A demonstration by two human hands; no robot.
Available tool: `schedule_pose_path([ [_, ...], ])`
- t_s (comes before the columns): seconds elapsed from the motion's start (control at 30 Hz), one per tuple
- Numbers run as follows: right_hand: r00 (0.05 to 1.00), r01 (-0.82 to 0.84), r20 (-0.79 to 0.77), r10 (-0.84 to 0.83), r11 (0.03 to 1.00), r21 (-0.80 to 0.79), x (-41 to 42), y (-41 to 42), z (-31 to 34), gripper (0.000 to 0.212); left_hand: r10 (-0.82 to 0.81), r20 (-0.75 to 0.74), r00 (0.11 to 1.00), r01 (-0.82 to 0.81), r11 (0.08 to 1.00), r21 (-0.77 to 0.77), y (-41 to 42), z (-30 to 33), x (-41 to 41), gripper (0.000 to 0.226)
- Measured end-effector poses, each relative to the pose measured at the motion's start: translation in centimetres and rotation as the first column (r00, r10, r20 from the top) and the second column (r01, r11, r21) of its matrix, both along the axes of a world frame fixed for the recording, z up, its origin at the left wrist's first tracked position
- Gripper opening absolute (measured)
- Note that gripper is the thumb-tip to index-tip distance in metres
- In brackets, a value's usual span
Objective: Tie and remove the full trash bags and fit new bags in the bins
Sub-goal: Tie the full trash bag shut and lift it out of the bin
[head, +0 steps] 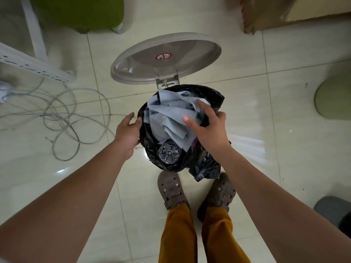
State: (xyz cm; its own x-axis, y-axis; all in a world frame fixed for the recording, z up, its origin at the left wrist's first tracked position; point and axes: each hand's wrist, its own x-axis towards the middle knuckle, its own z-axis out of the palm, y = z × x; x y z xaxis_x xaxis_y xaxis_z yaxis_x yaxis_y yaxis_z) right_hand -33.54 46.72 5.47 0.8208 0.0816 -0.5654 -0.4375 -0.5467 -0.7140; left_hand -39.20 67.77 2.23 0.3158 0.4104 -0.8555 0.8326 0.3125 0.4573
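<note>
Both hands at frame centre: left hand open against black trash bag; right hand gripping its rim. Risk: overfilled blue paper spilling when gathered.

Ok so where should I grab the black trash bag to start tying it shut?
Grip the black trash bag by its loose rim, folded over the bin's edge, coming from opposite sides. The left hand is at the left rim, the right hand at the right. Gather upward over the blue paper, which sits high.
</note>
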Motion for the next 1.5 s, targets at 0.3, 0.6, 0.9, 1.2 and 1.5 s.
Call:
schedule_pose_path([
  [0.3,0.983,-0.097,-0.16,0.087,0.993,-0.059,-1.1,1.1,-1.3,0.081,-0.083,-0.077,0.994,0.086,0.996,0.025,0.8,-0.4,0.4,0.024],
  [0.6,0.983,-0.121,-0.159,0.09,0.973,-0.194,-0.8,1.2,-3.4,0.084,0.003,0.038,0.999,-0.009,0.986,0.164,0.8,-0.2,-0.1,0.02],
  [0.9,0.979,-0.133,-0.178,0.098,0.972,-0.195,-0.8,1.2,-2.9,0.083,0.075,0.115,0.991,-0.08,0.996,0.037,1.8,1.9,-0.8,0.023],
  [1.2,0.994,-0.105,-0.039,0.099,0.974,-0.199,-1.4,-1.2,1.4,0.077,-0.096,0.082,0.992,0.077,0.976,0.205,-0.9,5.2,-1.5,0.015],
  [1.5,0.972,0.104,0.227,-0.061,0.978,-0.182,-1.2,-5.9,6.4,0.031,-0.039,0.257,0.966,-0.08,0.896,0.438,-3.8,9.8,-1.1,0.025],
])
